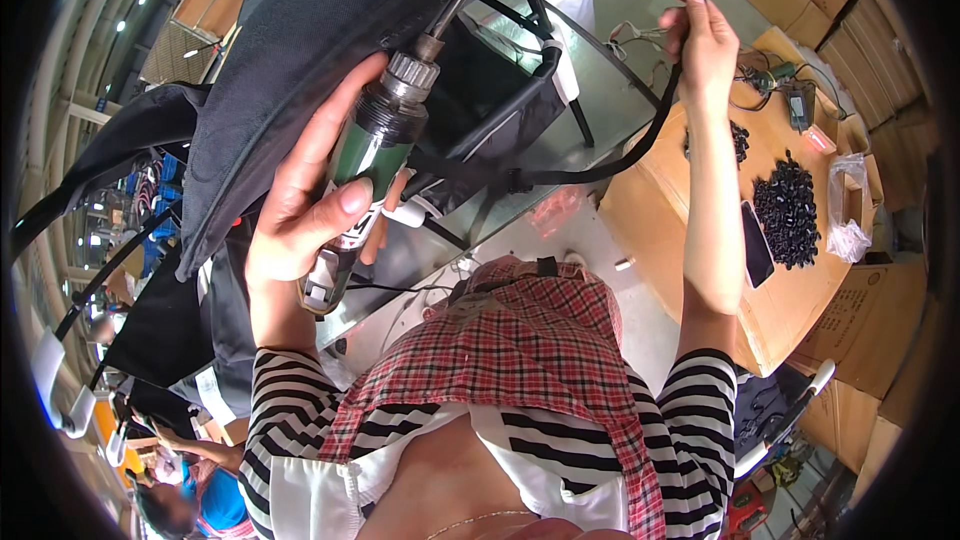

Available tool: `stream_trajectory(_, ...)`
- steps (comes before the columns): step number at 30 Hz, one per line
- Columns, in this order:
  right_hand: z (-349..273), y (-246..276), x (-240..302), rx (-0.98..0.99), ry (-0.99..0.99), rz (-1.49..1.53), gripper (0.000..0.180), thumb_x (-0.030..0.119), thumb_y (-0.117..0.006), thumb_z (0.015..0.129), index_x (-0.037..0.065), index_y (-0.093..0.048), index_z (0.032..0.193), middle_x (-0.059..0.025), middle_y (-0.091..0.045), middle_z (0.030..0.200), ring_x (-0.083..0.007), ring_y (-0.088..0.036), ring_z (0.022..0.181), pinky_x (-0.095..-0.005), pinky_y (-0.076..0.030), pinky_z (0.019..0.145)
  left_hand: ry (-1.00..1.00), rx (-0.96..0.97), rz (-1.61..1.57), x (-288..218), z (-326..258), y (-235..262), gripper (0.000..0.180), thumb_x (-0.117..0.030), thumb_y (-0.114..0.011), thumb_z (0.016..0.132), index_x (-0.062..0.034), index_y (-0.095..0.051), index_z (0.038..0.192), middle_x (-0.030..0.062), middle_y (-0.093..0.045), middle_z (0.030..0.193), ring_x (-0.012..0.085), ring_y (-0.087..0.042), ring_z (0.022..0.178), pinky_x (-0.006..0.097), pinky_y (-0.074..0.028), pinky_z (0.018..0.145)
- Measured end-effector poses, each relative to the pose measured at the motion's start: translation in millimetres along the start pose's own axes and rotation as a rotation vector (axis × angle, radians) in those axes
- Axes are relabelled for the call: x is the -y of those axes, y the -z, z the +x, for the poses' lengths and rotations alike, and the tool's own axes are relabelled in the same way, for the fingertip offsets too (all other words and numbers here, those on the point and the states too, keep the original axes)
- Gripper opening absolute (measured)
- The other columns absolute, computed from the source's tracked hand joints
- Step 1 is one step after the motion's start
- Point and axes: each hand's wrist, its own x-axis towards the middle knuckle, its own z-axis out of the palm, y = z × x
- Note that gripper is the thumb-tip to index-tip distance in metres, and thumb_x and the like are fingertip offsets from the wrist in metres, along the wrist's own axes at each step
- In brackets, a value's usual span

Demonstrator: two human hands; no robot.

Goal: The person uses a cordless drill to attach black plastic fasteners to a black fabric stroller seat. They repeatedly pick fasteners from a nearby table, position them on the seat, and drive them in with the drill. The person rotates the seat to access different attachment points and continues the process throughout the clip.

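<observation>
My left hand [305, 205] is wrapped round a green and black electric screwdriver [370, 155], its metal bit pointing up and away beside a large black fabric panel [300, 60]. At the far right, my raised right hand [705, 35] pinches the end of a black webbing strap [640, 152] between thumb and fingers. A short flat end of it sticks up above the fingertips. From that hand the strap sags down and leftward to a black fabric piece with frame tubes [510, 110], behind the screwdriver.
On the right, a cardboard-topped table [660, 215] carries a heap of small black plastic parts [787, 210], a phone [757, 245], a clear plastic bag [850, 205] and another green tool [775, 77]. Cardboard boxes [850, 325] stand beyond. Another person [205, 490] is at lower left.
</observation>
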Motion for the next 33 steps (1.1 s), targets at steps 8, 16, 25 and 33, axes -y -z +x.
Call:
stream_trajectory(8,-62,-119,1,0.111,0.564,-0.636,0.026,0.025,-0.063,0.093,0.004,-0.068,0.079,-0.0166,-0.064,0.064,-0.0342,-0.066,0.059,-0.0431,-0.052,0.056,-0.011,0.126,-0.014,-4,2,10,0.088,-0.027,-0.068,0.090,-0.0053,-0.016,0.158,0.0134,-0.058,0.085,0.0145,-0.056,0.054,0.025,-0.047,0.051)
stream_trajectory(16,-68,-148,-3,0.101,0.657,-0.872,0.024,0.023,-0.061,0.093,0.004,-0.065,0.079,-0.0151,-0.063,0.056,-0.0339,-0.064,0.049,-0.0442,-0.051,0.047,-0.008,0.095,-0.068,-2,1,7,0.086,-0.024,-0.069,0.090,-0.0059,-0.018,0.158,0.0137,-0.058,0.084,0.0143,-0.055,0.053,0.026,-0.047,0.051)
stream_trajectory(25,-46,-143,-9,-0.100,0.620,-0.926,0.029,0.031,-0.063,0.093,0.003,-0.071,0.096,-0.0156,-0.062,0.053,-0.0346,-0.064,0.047,-0.0438,-0.052,0.047,-0.029,0.090,-0.043,1,2,8,0.086,-0.024,-0.067,0.090,-0.0060,-0.018,0.158,0.0142,-0.059,0.084,0.0155,-0.056,0.052,0.026,-0.047,0.051)
stream_trajectory(33,-41,-145,-16,-0.113,0.594,-0.842,0.029,0.024,-0.062,0.091,-0.001,-0.071,0.101,-0.0188,-0.062,0.054,-0.0368,-0.065,0.049,-0.0444,-0.054,0.050,-0.028,0.007,-0.044,-1,7,5,0.094,-0.027,-0.071,0.084,-0.0062,-0.017,0.158,0.0179,-0.058,0.078,0.0178,-0.057,0.045,0.027,-0.051,0.045)
